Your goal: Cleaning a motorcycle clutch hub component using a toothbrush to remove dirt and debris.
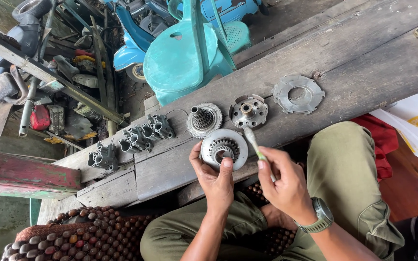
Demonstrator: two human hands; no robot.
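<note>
My left hand (215, 178) grips a round metal clutch hub (224, 148) with a ring of holes and a toothed centre, tilted up above the plank's near edge. My right hand (282, 184) holds a small pale brush (253, 141) whose tip points at the hub's right rim. On the wooden plank (364, 72) lie other metal parts in a row: a toothed gear disc with a splined shaft (203, 119), a round hub piece (248, 112) and a flat slotted plate (298, 94). A watch sits on my right wrist.
Three dark grey cast housings (103, 157), (134, 139), (159, 127) lie at the plank's left end. A teal plastic chair (185, 53) and a blue scooter (136, 34) stand beyond. A wooden bead mat (88, 234) lies under my legs; red cloth (383, 140) at right.
</note>
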